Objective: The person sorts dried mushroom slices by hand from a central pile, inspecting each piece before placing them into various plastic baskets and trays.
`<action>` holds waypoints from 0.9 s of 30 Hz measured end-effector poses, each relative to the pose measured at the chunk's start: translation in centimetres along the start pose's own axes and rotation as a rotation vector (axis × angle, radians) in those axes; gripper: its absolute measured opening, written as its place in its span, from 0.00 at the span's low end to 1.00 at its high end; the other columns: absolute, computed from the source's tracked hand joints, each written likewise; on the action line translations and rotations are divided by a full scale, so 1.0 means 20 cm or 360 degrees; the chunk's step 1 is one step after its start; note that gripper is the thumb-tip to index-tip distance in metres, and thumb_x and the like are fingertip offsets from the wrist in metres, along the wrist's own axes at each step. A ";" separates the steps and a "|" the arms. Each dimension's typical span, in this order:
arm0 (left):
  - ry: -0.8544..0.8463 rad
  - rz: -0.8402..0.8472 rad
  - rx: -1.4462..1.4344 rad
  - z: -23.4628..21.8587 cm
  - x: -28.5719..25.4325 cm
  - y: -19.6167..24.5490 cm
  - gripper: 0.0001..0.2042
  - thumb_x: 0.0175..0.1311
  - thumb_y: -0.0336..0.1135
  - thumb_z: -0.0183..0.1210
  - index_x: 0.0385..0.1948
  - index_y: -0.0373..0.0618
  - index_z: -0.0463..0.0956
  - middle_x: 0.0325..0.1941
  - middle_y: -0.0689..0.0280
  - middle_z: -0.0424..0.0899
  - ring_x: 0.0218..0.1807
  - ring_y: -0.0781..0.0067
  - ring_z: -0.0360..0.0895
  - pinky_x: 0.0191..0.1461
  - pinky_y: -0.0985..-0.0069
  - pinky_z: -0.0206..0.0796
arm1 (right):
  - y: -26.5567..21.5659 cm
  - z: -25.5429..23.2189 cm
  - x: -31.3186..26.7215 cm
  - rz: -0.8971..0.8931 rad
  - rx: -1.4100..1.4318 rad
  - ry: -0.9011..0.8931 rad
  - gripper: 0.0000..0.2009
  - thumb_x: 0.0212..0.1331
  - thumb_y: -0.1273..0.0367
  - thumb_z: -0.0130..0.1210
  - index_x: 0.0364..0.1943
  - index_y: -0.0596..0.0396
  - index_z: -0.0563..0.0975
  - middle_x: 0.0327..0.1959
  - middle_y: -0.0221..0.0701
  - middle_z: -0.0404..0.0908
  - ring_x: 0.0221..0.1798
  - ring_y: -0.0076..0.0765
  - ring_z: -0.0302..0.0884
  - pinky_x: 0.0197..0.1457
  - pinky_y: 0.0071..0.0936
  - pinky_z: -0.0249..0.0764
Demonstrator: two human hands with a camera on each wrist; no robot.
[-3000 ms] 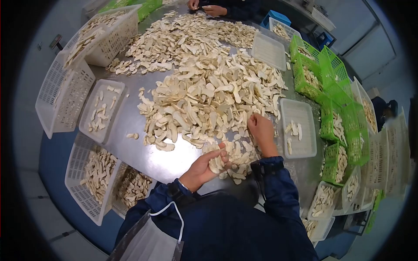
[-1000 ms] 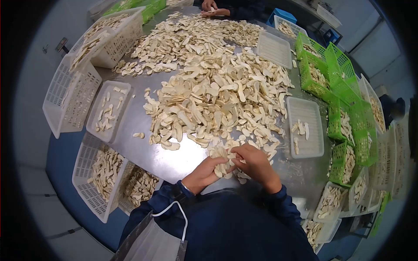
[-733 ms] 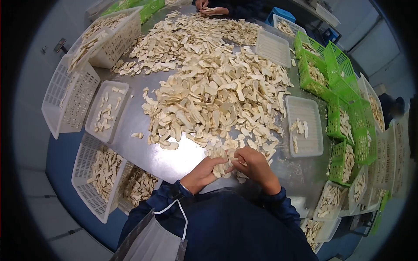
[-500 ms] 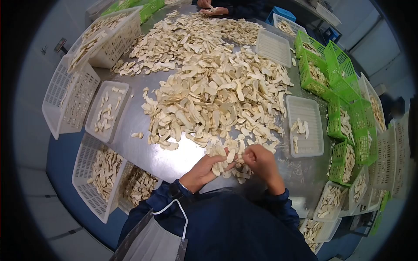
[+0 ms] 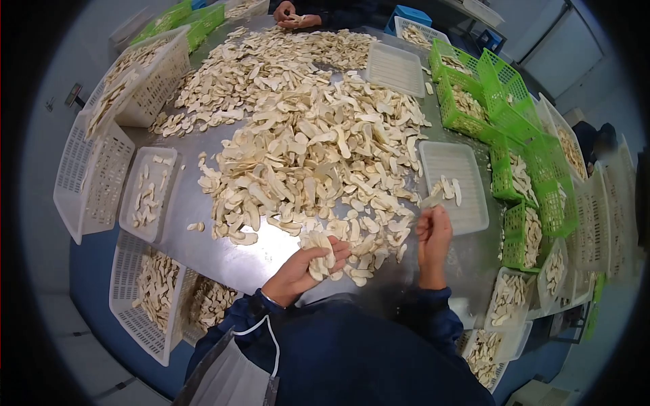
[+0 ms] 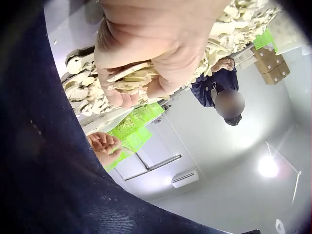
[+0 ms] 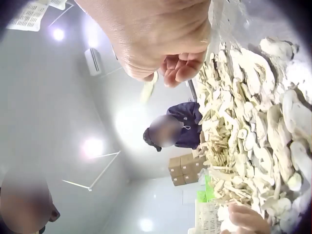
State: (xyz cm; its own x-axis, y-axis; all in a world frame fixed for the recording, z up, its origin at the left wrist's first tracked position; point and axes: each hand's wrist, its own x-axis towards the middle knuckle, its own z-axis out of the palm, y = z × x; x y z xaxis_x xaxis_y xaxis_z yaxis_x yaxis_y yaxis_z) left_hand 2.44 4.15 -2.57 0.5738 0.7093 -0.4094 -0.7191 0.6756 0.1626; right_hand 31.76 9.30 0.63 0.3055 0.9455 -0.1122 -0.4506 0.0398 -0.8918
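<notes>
My left hand [image 5: 291, 274] holds a small stack of pale mushroom slices [image 5: 316, 254], the thumb lying over them and the fingers beneath. In the left wrist view, the edges of these held slices [image 6: 131, 78] show between thumb and curled fingers. My right hand [image 5: 435, 240] pinches one mushroom slice [image 5: 430, 201] at the near left edge of a shallow white tray [image 5: 464, 162]. The right wrist view shows that slice [image 7: 148, 90], blurred, sticking out past the thumb. Several loose slices [image 5: 447, 188] lie in the tray. A large heap of mushroom slices [image 5: 305, 149] covers the metal table's middle.
Another white tray [image 5: 127, 203] with some slices stands left; a further one [image 5: 396, 68] lies at the back. Green baskets [image 5: 467, 122] line the right side. White crates [image 5: 101, 183] flank the left. Across the table a person's hands [image 5: 292, 19] hold slices.
My right hand has moved from the left hand's stack rightwards to the tray, now with a slice in its fingertips. The left hand keeps its stack; the head view has shifted somewhat.
</notes>
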 end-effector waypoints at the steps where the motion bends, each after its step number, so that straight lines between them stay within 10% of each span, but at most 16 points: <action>1: 0.0008 -0.0002 -0.0038 0.01 -0.01 0.00 0.19 0.64 0.23 0.52 0.57 0.36 0.66 0.62 0.48 0.72 0.64 0.54 0.72 0.67 0.59 0.67 | 0.00 0.00 0.02 0.0028 -0.0201 0.0051 0.09 0.61 0.69 0.57 0.44 0.56 0.78 0.33 0.27 0.80 0.30 0.18 0.75 0.31 0.18 0.71; 3: -0.0010 -0.0024 -0.0088 0.01 0.00 -0.01 0.19 0.65 0.23 0.52 0.58 0.36 0.65 0.61 0.49 0.72 0.63 0.54 0.73 0.66 0.59 0.68 | 0.00 0.00 0.08 0.0081 -0.0603 0.0151 0.13 0.60 0.69 0.58 0.47 0.57 0.76 0.38 0.31 0.80 0.32 0.24 0.77 0.33 0.22 0.73; 7: -0.0095 -0.0061 -0.0112 -0.01 0.01 -0.03 0.20 0.65 0.24 0.52 0.59 0.37 0.64 0.60 0.50 0.74 0.60 0.55 0.75 0.64 0.60 0.70 | 0.09 0.07 0.12 -0.1079 -0.2266 -0.0580 0.18 0.55 0.69 0.58 0.51 0.56 0.76 0.44 0.41 0.79 0.38 0.50 0.78 0.46 0.41 0.75; 10: -0.0075 -0.0062 -0.0117 0.00 -0.01 -0.01 0.20 0.65 0.24 0.53 0.58 0.39 0.66 0.58 0.53 0.76 0.57 0.57 0.77 0.62 0.60 0.71 | 0.10 0.15 0.11 -0.0856 -0.2396 -0.0514 0.17 0.54 0.70 0.58 0.49 0.55 0.78 0.46 0.41 0.80 0.43 0.52 0.77 0.49 0.45 0.73; 16: -0.0122 0.0002 -0.0183 -0.04 -0.02 0.01 0.20 0.65 0.24 0.52 0.60 0.37 0.63 0.60 0.50 0.74 0.60 0.56 0.75 0.65 0.61 0.69 | 0.10 0.19 0.06 -0.0278 -0.1967 -0.0297 0.08 0.57 0.70 0.59 0.38 0.59 0.80 0.28 0.33 0.83 0.27 0.34 0.76 0.35 0.29 0.73; 27: -0.0123 -0.0002 -0.0203 0.01 0.03 -0.02 0.20 0.66 0.24 0.54 0.59 0.40 0.65 0.58 0.55 0.75 0.57 0.60 0.77 0.61 0.64 0.71 | 0.10 0.12 -0.07 0.0588 -0.0866 -0.0487 0.08 0.63 0.66 0.59 0.39 0.57 0.80 0.27 0.25 0.82 0.25 0.13 0.73 0.26 0.13 0.65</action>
State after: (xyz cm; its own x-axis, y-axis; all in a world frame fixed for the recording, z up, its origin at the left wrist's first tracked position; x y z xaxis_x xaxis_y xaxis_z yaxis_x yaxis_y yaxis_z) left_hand 3.18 4.36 -2.62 0.5998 0.7250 -0.3385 -0.7594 0.6491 0.0444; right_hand 28.32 8.82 0.07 -0.0705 0.9174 -0.3916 0.0263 -0.3908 -0.9201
